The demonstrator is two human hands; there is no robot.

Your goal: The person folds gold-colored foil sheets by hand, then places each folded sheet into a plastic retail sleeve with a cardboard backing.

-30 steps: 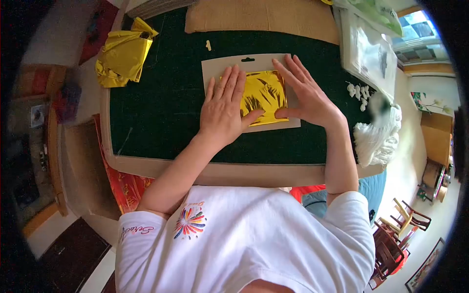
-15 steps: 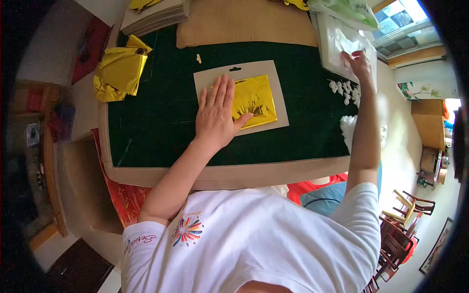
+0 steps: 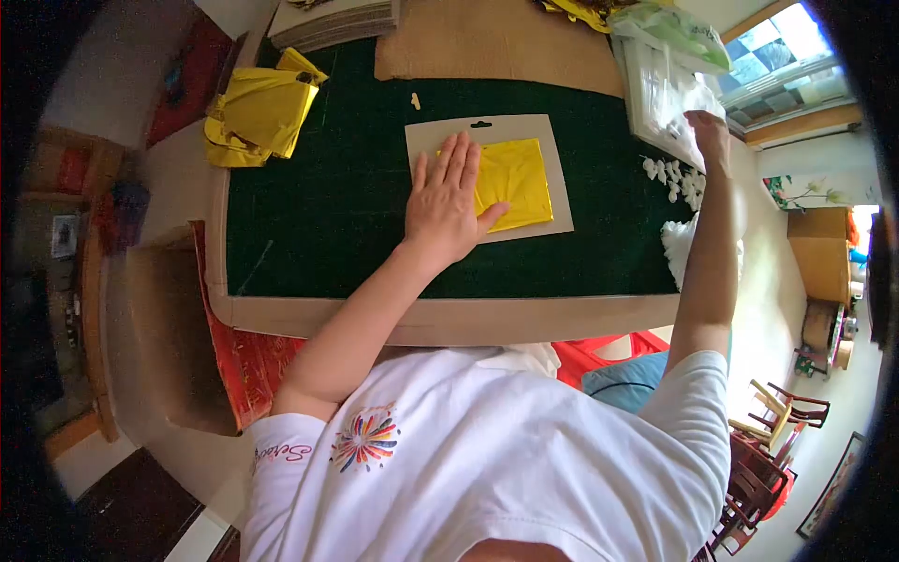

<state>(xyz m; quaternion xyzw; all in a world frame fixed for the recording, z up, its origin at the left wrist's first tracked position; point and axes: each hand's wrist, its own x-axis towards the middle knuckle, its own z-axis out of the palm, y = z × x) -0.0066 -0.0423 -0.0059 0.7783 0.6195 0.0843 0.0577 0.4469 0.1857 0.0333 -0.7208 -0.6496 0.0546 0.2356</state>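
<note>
My left hand (image 3: 445,201) lies flat, fingers stretched, across a folded yellow foil sheet (image 3: 520,183) and the card beneath it. That light grey-brown card (image 3: 560,208) has a hang slot at its top edge. At the far right, my right hand (image 3: 710,136) has its fingers pinched at the edge of a clear plastic bag (image 3: 691,101), on a stack of such bags (image 3: 646,98). The fingertips are partly hard to make out. A small pale cut-out piece (image 3: 416,101) rests above the card.
Crumpled yellow foil (image 3: 267,112) lies at the left on the dark green table mat (image 3: 328,215). Behind are stacked cards (image 3: 337,23) and a brown cardboard sheet (image 3: 496,42). Small white pieces (image 3: 672,178) and a white fluffy bundle (image 3: 676,248) sit near my right forearm.
My right hand has shifted slightly right and down along the bag stack, and the plastic by its fingers looks raised. My left hand stays on the foil. The whole view has shifted a little.
</note>
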